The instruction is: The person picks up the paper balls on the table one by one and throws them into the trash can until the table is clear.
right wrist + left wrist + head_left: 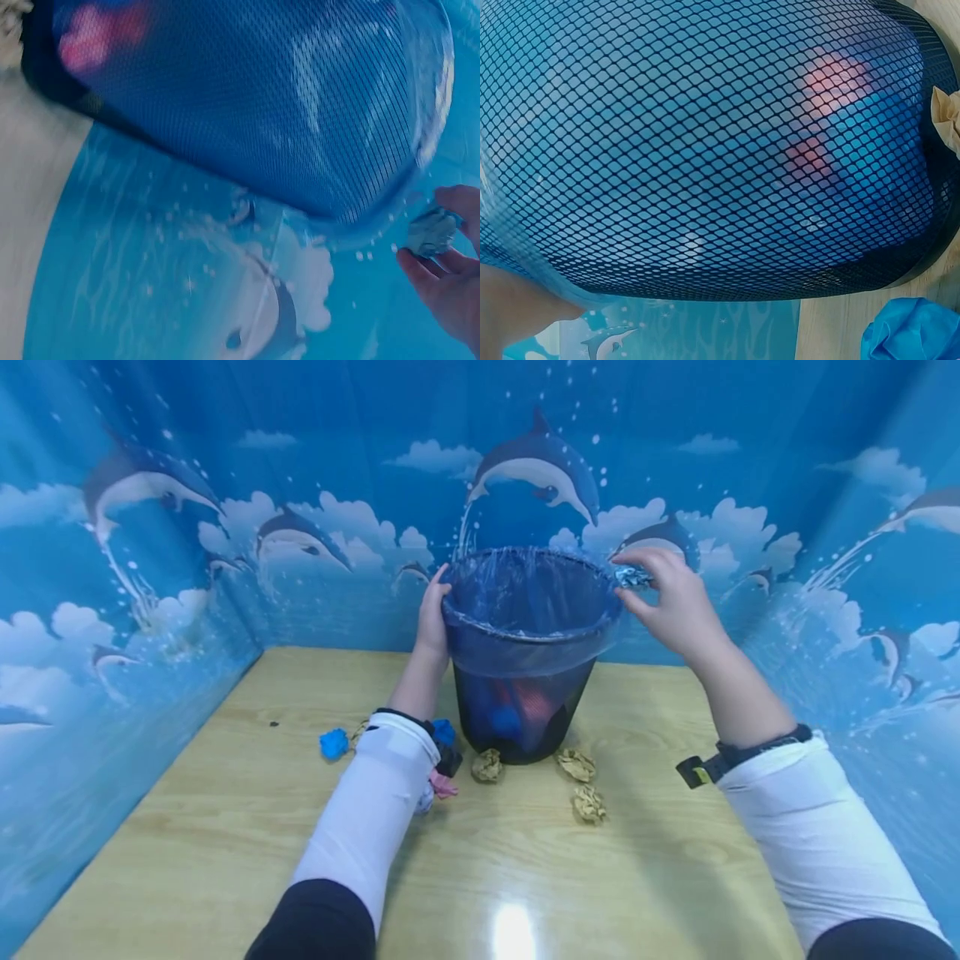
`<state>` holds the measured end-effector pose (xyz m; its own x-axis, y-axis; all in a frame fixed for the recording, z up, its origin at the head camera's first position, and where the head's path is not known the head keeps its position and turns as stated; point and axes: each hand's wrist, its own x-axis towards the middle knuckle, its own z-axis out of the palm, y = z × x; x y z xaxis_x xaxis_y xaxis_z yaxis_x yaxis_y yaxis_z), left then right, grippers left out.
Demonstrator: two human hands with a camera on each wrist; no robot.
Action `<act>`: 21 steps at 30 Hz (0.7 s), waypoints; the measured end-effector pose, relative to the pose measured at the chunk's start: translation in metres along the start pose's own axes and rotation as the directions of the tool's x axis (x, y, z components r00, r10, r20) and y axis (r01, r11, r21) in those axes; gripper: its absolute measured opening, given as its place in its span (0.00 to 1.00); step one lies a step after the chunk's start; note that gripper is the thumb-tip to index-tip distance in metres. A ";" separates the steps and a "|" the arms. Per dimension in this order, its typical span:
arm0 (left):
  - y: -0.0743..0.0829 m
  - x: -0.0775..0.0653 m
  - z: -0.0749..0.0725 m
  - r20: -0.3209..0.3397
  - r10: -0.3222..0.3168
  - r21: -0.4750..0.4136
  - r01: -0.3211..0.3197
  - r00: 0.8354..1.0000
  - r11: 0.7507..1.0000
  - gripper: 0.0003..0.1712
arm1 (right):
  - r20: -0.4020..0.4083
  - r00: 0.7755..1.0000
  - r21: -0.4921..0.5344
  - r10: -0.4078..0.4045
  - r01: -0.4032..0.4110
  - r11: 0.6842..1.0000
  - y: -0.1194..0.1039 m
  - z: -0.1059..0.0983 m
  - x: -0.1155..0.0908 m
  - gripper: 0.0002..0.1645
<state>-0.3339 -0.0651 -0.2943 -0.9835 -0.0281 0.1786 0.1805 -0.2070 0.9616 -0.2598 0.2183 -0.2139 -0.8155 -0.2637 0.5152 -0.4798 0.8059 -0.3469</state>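
A black mesh trash bin (517, 710), lined with a clear plastic bag (536, 662) folded over its rim, stands on the table. My left hand (432, 620) grips the bin at the left of its rim; the left wrist view shows part of this hand (525, 311) against the bag's edge. Beside the right rim, my right hand (671, 602) pinches a crumpled silvery-blue ball (633, 577) between thumb and fingers. The right wrist view has this ball (433, 231) just outside the bin. Blue and red pieces (870, 150) show through the mesh near the bottom.
Crumpled tan paper balls (588, 804) lie in front of the bin. Left of it are a blue ball (333, 744), a pink one (443, 784) and a black one (449, 761), partly behind the left forearm. Dolphin-print curtains (360, 460) enclose the wooden table (225, 843).
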 end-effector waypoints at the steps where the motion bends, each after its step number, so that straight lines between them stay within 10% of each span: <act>1: 0.000 0.000 0.000 0.002 -0.002 -0.001 0.002 1.000 1.000 0.33 | -0.015 1.000 0.015 0.000 0.000 1.000 -0.002 0.004 0.003 0.24; 21: -0.001 0.002 0.000 0.003 0.013 -0.028 -0.013 1.000 1.000 0.34 | 0.109 0.994 0.062 0.024 -0.031 0.998 -0.028 0.034 0.039 0.25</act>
<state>-0.3365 -0.0650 -0.2947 -0.9810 -0.0275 0.1921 0.1932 -0.2339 0.9529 -0.2890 0.1676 -0.2113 -0.8571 -0.3004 0.4186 -0.4736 0.7793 -0.4103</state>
